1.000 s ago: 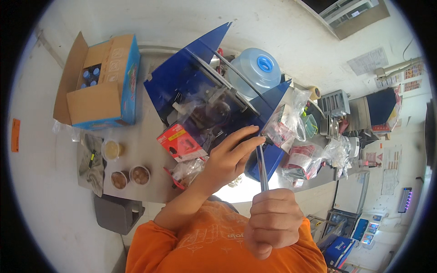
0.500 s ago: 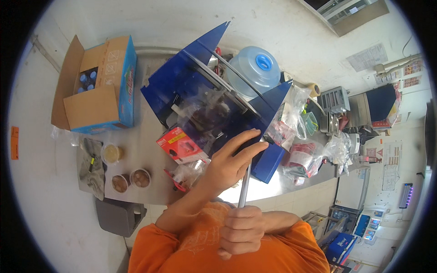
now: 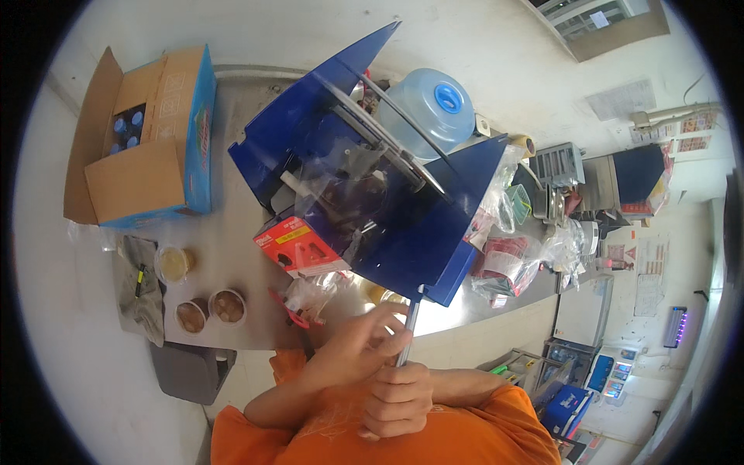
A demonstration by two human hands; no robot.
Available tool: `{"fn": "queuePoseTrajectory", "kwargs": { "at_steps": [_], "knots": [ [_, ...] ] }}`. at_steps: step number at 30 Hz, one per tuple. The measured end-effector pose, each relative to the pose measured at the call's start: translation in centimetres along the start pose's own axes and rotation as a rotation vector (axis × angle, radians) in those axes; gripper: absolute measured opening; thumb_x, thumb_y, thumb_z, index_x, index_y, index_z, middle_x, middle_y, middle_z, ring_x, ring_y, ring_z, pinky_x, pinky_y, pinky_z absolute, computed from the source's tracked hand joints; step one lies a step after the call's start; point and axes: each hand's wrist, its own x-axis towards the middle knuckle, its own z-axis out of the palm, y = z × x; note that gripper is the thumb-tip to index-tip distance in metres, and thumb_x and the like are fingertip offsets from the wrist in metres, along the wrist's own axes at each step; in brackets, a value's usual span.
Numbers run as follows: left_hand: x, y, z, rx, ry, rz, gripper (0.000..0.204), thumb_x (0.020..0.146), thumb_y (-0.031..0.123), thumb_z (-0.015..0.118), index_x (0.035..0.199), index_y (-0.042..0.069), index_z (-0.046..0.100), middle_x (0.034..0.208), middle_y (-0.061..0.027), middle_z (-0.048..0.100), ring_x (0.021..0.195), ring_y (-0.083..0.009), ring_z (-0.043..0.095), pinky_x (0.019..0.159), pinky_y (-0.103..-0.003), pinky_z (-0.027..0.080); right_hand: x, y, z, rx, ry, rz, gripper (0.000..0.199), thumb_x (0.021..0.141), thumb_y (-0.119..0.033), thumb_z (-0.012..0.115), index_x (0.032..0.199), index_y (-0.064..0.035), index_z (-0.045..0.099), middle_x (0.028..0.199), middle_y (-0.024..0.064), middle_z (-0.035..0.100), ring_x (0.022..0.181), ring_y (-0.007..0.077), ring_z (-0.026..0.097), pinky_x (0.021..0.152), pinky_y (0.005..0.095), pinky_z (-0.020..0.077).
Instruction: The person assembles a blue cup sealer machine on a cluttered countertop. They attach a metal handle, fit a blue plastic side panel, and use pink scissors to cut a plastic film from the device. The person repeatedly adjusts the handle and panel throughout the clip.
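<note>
A slim silver metal rod (image 3: 414,316) runs from the lower front edge of a blue sheet-metal frame (image 3: 422,246) down toward my chest. My right hand (image 3: 398,400) is wrapped round its lower end, in front of my orange shirt. Just above, my left hand (image 3: 370,335) has its curled fingers against the rod. The rod's upper end meets the frame's edge; how they join is too small to tell. The frame lies tilted on the metal table, with angled side panels and several metal bars across it. Clear plastic wrapping (image 3: 349,182) lies inside.
Left stands an open carton (image 3: 198,147) of blue-capped bottles. Near it are a grey cloth (image 3: 139,298) and round tubs (image 3: 227,308). A red box (image 3: 298,246) touches the frame. Behind is a large water bottle (image 3: 426,112); bagged goods (image 3: 504,263) lie right.
My left hand has come off the blue frame and drawn down to the rod. My right hand keeps its grip. The whole view has shifted slightly.
</note>
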Motion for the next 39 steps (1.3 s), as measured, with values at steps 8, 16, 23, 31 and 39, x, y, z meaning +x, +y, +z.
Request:
{"fn": "queuePoseTrajectory", "kwargs": {
  "at_steps": [8,16,23,31,39],
  "knots": [
    [1.8,-2.8,-0.4,-0.353,-0.39,0.016,0.03,0.105,0.034,0.042,0.094,0.007,0.05,0.081,0.0018,0.048,0.072,-0.0086,0.042,0.065,-0.025,0.04,-0.9,-0.1,1.2,-0.032,-0.016,-0.022,0.019,0.077,-0.021,0.07,0.066,-0.0102,0.058,0.064,0.0002,0.053,0.058,0.015,0.053,0.056,0.028,0.0432],
    [2.9,-5.6,-1.7,-0.506,-0.512,-0.041,0.031,0.104,0.037,0.044,0.093,0.009,0.05,0.082,0.0023,0.046,0.071,-0.0074,0.041,0.063,-0.022,0.037,-2.3,0.2,2.6,-0.055,-0.051,-0.061,0.019,0.069,-0.021,0.072,0.064,-0.0093,0.057,0.062,0.0024,0.051,0.055,0.0166,0.052,0.055,0.0282,0.0421],
    [3.6,-6.6,-2.9,-0.46,-0.577,0.021,0.03,0.104,0.036,0.044,0.09,0.01,0.049,0.082,0.0032,0.045,0.071,-0.0068,0.04,0.064,-0.022,0.036,-3.3,0.6,4.3,-0.114,-0.019,-0.08,0.021,0.066,-0.023,0.07,0.059,-0.0089,0.056,0.059,0.0034,0.051,0.053,0.0167,0.052,0.053,0.0282,0.0427],
    [3.4,-5.8,-3.5,-0.435,-0.581,0.023,0.03,0.103,0.037,0.045,0.089,0.01,0.048,0.082,0.0041,0.044,0.071,-0.0061,0.04,0.064,-0.022,0.035,-3.5,1.1,5.3,-0.13,0.042,-0.107,0.023,0.066,-0.023,0.07,0.056,-0.0094,0.054,0.057,0.0025,0.049,0.05,0.0148,0.049,0.052,0.0273,0.0407],
    [2.8,-6.9,-3.6,0.295,-0.042,0.244,0.021,0.098,0.028,0.058,0.099,0.007,0.053,0.083,-0.004,0.054,0.066,-0.0097,0.048,0.062,-0.027,0.043,-0.5,0.4,1.8,-0.09,-0.086,0.0,0.016,0.074,-0.021,0.07,0.066,-0.0115,0.06,0.059,0.0,0.054,0.051,0.0132,0.051,0.052,0.0249,0.0411]
  ]
}}
